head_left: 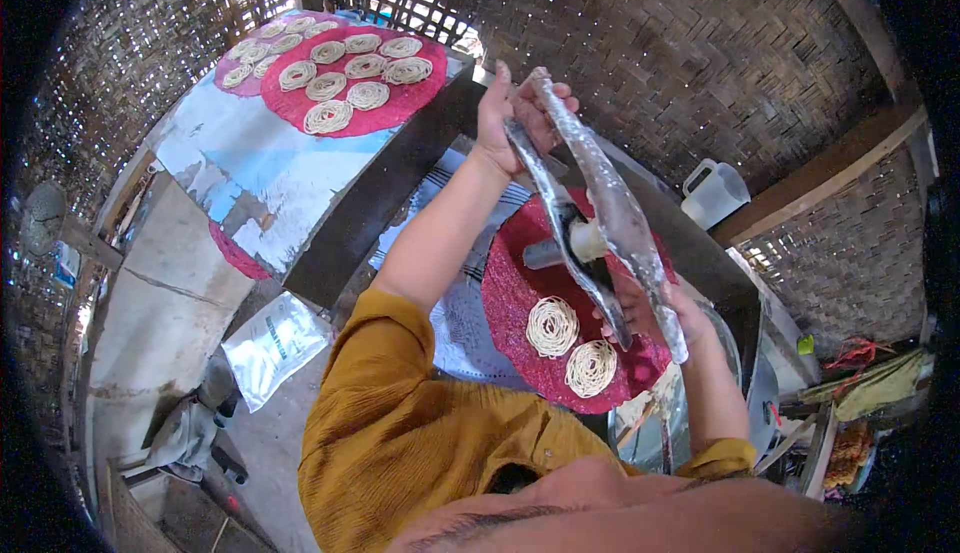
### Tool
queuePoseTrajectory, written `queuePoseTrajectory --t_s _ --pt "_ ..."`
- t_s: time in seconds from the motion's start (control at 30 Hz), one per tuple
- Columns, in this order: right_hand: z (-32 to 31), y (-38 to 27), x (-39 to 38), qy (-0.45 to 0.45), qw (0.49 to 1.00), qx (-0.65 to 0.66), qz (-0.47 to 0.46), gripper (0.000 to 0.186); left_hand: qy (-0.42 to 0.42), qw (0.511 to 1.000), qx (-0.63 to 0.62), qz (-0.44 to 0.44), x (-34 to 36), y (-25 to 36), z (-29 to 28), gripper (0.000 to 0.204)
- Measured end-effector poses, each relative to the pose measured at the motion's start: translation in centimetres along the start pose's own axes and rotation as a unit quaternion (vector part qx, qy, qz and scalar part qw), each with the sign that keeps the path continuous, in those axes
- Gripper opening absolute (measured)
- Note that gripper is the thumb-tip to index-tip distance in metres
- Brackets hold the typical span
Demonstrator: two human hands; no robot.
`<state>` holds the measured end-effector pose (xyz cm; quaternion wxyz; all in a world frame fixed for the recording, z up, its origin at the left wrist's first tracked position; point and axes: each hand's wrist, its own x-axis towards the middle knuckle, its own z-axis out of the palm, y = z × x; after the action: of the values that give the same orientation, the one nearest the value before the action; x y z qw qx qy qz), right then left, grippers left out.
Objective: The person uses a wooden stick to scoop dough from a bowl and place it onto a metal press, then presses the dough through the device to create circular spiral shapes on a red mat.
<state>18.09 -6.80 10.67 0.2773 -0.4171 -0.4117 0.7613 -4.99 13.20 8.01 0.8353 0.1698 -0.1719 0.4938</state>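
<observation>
Between my hands is a two-armed hand press [622, 208], its long dark arms smeared with white dough. A pale plunger and a grey tube sit at its middle. My left hand [507, 133] is closed on its far end, the thumb pointing up. At the near end, my right hand [688, 315] grips the arms, its fingers partly hidden behind them. Below the press lies a round red mat [510, 298] bearing two pale noodle coils, one coil [552, 327] a little farther left than the other coil [591, 369].
On the left stands a worn blue-white table [225, 148]. Several noodle coils lie there on a red mat [400, 118] and a pinkish mat [228, 78]. A clear pitcher [716, 193] stands at right, a metal basin [733, 348] near my right arm. A silver packet [278, 349] lies lower left.
</observation>
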Motion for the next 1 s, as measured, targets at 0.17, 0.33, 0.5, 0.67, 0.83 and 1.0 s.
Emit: queuePoseTrajectory --t_s 0.17,0.33,0.5,0.67,0.83,1.0 --pt "-2.2 1.4 -1.1 -0.043 0.998 0.004 0.053 0.078 0.03 0.996 0.07 0.044 -2.5 -0.3 1.4 0.045" --pt "0.0 -3.0 -3.3 0.032 0.978 -0.204 -0.009 0.06 -0.082 0.995 0.029 0.047 -2.7 -1.0 3.1 0.039" --pt "1.8 -3.5 -1.9 0.049 0.961 -0.267 -0.057 0.06 -0.107 0.983 0.116 0.091 -2.4 1.5 6.6 0.036" --pt "1.9 -3.1 -3.8 0.006 0.964 -0.267 -0.014 0.062 -0.105 0.987 0.093 0.073 -4.5 0.6 6.9 0.04" --pt "2.6 -4.7 -4.8 0.06 0.941 -0.325 -0.078 0.06 -0.143 0.987 0.033 0.069 -3.9 -0.5 7.2 0.038" --pt "3.8 -5.6 -2.9 0.054 0.949 -0.293 -0.102 0.059 -0.213 0.971 0.065 0.081 -2.9 2.1 7.7 0.039"
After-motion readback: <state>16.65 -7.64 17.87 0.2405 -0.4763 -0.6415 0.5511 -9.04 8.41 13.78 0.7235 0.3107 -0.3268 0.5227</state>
